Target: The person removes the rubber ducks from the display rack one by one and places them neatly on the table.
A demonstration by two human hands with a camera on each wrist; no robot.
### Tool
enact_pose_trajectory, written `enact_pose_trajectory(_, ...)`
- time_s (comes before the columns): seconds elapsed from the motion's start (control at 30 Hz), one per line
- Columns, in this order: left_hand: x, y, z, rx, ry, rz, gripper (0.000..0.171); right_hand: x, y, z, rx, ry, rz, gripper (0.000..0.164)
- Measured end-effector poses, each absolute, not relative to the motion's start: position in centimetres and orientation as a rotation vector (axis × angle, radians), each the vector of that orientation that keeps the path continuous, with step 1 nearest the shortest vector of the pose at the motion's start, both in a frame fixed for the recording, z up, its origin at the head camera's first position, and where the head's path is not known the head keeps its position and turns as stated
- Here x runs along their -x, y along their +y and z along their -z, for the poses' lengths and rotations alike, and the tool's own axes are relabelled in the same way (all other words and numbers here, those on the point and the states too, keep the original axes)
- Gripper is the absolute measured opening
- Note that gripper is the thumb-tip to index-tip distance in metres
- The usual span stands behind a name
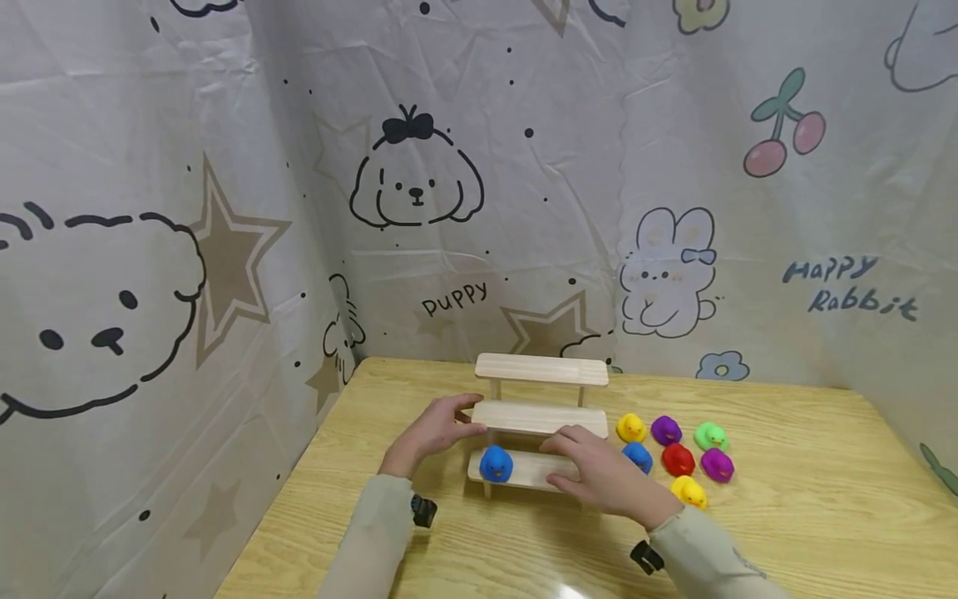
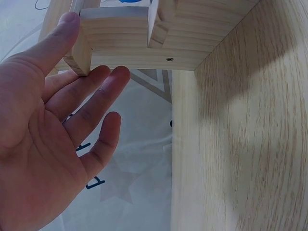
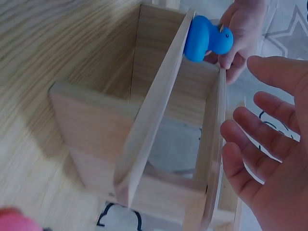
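A three-tier wooden display shelf (image 1: 540,418) stands on the table. My left hand (image 1: 441,428) holds the left end of its middle tier, thumb on one side and fingers on the other, as the left wrist view shows. A blue rubber duck (image 1: 496,464) sits at the left end of the lowest tier. My right hand (image 1: 599,472) is over the right part of that tier, its fingers loosely bent with nothing between them. In the right wrist view the right fingers (image 3: 262,139) are apart from the shelf boards.
Right of the shelf stands a loose group of rubber ducks, among them a yellow duck (image 1: 631,428), a red duck (image 1: 678,459), a green duck (image 1: 711,437) and another blue duck (image 1: 638,457). A printed curtain (image 1: 554,183) hangs behind the wood-grain table (image 1: 808,499).
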State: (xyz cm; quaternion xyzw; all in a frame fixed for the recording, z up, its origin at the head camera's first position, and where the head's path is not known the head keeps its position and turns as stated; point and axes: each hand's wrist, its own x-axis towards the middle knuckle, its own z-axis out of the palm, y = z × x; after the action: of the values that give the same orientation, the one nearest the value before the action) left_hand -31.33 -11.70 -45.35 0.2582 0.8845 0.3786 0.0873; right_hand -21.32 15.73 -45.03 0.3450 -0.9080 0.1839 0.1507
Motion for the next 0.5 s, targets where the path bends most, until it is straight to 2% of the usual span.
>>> enact_pose_trajectory(0.5, 31.4, -11.6, 45.3, -0.765, 2.639, -1.115, 0.059, 22.3, 12.4, 45.1, -1.121, -2.605, -0.609, 0.033)
